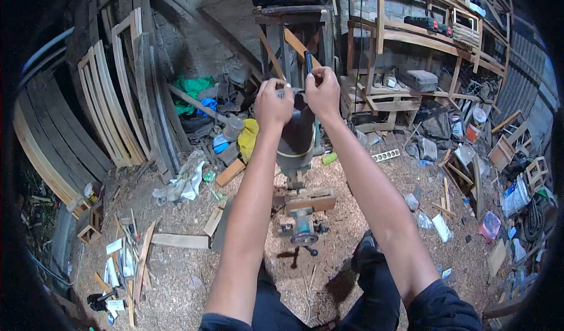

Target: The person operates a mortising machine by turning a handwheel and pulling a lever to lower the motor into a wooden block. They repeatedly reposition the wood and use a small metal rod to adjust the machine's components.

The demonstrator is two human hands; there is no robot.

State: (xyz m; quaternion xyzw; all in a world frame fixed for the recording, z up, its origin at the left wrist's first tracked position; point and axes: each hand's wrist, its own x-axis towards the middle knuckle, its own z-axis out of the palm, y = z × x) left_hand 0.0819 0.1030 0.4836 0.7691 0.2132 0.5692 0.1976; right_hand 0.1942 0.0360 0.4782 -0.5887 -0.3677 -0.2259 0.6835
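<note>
In the head view, our right hand pinches a dark rod, upright perhaps for control. Our left hand curls beside it; what it grips we cannot tell. Just below these 2 hands is a dark curved piece.

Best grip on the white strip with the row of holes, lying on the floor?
Probably mid-length, pinched across the narrow width, coming from above. The white strip is long and slim and lies on the floor with its top face exposed; its underside is hidden.
</note>
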